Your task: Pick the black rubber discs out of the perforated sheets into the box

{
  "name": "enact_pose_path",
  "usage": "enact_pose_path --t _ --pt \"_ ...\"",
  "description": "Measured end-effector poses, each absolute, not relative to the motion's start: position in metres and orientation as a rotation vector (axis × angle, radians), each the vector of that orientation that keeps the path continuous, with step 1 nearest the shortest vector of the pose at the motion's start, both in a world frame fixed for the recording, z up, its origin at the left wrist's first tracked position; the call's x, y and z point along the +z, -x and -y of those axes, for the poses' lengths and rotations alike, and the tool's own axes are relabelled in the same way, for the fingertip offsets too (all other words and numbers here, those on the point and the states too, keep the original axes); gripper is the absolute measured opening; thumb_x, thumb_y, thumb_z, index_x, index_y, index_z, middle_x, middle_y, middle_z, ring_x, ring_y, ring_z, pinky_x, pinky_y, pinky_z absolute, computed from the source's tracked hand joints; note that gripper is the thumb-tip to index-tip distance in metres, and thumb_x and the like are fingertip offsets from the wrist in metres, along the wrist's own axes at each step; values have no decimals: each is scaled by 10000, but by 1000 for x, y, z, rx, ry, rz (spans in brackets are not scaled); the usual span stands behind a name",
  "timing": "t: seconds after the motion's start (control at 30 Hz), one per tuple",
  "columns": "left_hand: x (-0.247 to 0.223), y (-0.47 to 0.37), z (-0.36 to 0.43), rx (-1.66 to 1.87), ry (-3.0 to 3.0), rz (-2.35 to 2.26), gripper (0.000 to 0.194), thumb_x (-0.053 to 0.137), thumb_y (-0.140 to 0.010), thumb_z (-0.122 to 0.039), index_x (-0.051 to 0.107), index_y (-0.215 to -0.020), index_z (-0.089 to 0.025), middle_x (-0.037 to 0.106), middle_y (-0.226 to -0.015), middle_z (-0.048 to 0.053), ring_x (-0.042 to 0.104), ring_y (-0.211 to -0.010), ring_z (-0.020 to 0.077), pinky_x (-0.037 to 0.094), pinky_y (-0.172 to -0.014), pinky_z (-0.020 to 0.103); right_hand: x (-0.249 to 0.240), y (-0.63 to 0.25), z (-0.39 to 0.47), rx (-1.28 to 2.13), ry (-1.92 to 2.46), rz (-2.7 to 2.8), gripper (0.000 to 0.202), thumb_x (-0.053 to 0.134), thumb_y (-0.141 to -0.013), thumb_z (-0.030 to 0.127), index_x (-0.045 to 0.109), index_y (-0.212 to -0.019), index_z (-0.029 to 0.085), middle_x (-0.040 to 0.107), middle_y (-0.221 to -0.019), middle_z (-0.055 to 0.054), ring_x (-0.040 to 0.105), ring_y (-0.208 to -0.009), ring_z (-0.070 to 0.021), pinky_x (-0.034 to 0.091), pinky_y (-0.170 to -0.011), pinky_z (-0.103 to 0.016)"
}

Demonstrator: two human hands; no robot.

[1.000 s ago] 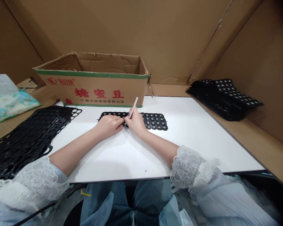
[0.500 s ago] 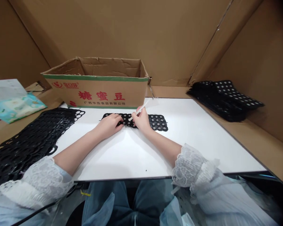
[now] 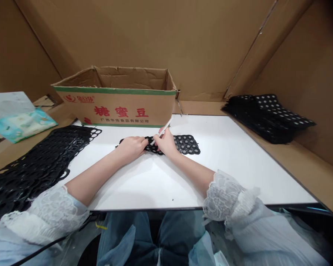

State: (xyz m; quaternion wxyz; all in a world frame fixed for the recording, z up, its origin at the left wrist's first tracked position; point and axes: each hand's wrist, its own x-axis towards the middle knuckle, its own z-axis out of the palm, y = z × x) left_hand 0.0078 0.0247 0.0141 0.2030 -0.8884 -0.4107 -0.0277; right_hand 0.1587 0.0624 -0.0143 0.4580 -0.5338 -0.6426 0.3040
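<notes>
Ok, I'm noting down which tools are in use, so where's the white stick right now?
In the head view, the white stick is in the right hand, over the black sheet, in front of the cardboard box.

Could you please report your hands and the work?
Left hand on black sheet; right hand gripping white stick; cardboard box behind, not between them.

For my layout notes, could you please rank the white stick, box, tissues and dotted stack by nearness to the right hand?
1. White stick, in the right hand
2. Box, ahead-left
3. Dotted stack, right
4. Tissues, far left
</notes>
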Motion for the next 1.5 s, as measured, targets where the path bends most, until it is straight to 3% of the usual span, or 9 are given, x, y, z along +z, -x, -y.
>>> enact_pose_path --t 0.47,0.63,0.83,1.07,1.3,1.5 --pt "2 -13 -23 -282 2376 1259 163 473 -740 -304 529 -699 -156 609 -680 49 577 -638 195 356 -557 292 -16 -156 -63 682 1371 1587 162 428 -641 229 332 -769 209 456 -587 29 487 -542 -143 407 -572 -272" --pt "-1 -14 -22 -277 2381 1275 170 458 -745 -300 537 -717 -152 612 -685 56 580 -642 205 355 -562 296 -15 -155 -59 587 1321 1702 160 411 -650 224 346 -796 209 453 -595 30 473 -531 -142 384 -569 -265" --pt "0 -21 -21 -300 2286 1602 235 421 -755 -339 536 -788 -136 608 -717 91 580 -666 238 353 -527 293 -15 -155 -58 564 1297 1805 153 411 -648 203 355 -790 213 418 -534 52 441 -480 -130 369 -533 -253" --pt "9 -14 -17 -420 2526 1658 330 482 -692 -284 494 -1008 -189 582 -987 51 526 -917 213 415 -705 288 -9 -158 -63 925 1286 1465 195 420 -687 252 306 -840 212 474 -621 29 475 -429 -102 378 -362 -202" --pt "8 -32 -12 -203 2330 1678 169 458 -719 -227 544 -836 -141 605 -781 95 552 -780 240 403 -643 314 -15 -153 -66 900 1277 1434 200 428 -695 249 315 -855 210 477 -640 14 495 -452 -108 415 -353 -210" --pt "8 -26 -11 -291 2402 1661 237 465 -683 -160 519 -913 -149 599 -835 85 545 -817 235 415 -669 309 -21 -153 -66 825 1273 1502 196 426 -699 257 331 -861 203 492 -648 0 486 -445 -113 419 -365 -225"
